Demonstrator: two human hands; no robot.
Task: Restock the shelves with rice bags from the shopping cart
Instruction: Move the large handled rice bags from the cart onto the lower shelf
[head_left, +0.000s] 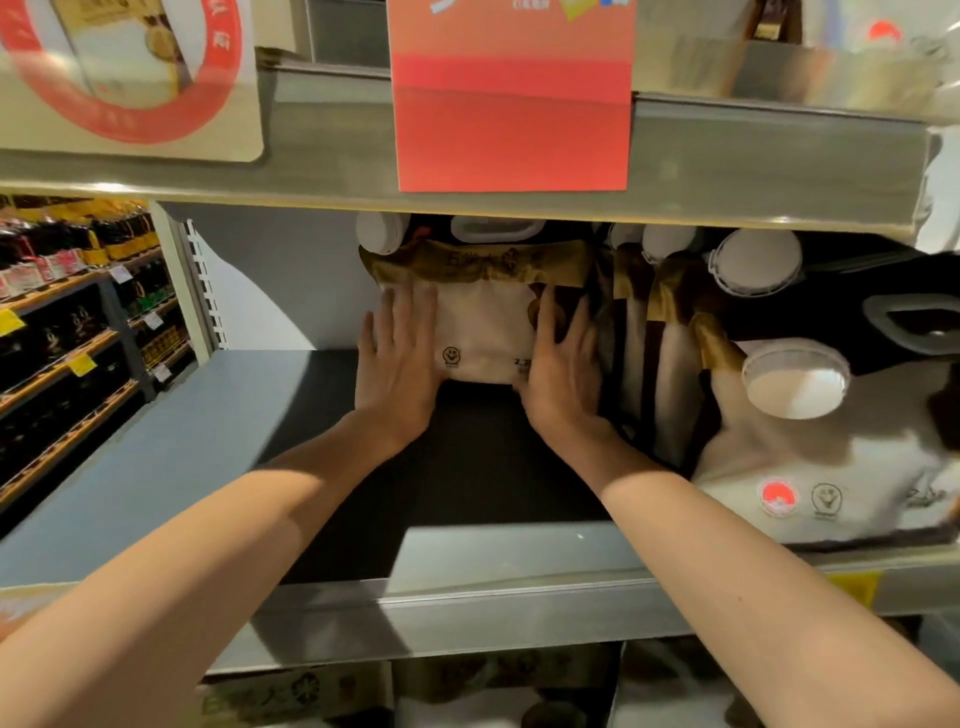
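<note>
We have both arms stretched deep into the grey shelf (156, 457). Far back on this shelf stands a white rice bag (485, 332) with a gold top band, upright on the dark board. Our left hand (397, 358) lies flat against the bag's left front, fingers straight and together. Our right hand (558, 374) lies against its right edge, fingers also extended, not curled around anything. Toward the right end of the same shelf, more rice bags (810, 467) with white round caps (795, 382) crowd together, the nearest lying at the shelf's front lip. Above the shelf, a red sign (511, 119) hangs from the next board's edge. Beyond the shelf's left end, dark bottles (67, 249) fill another rack.
</note>
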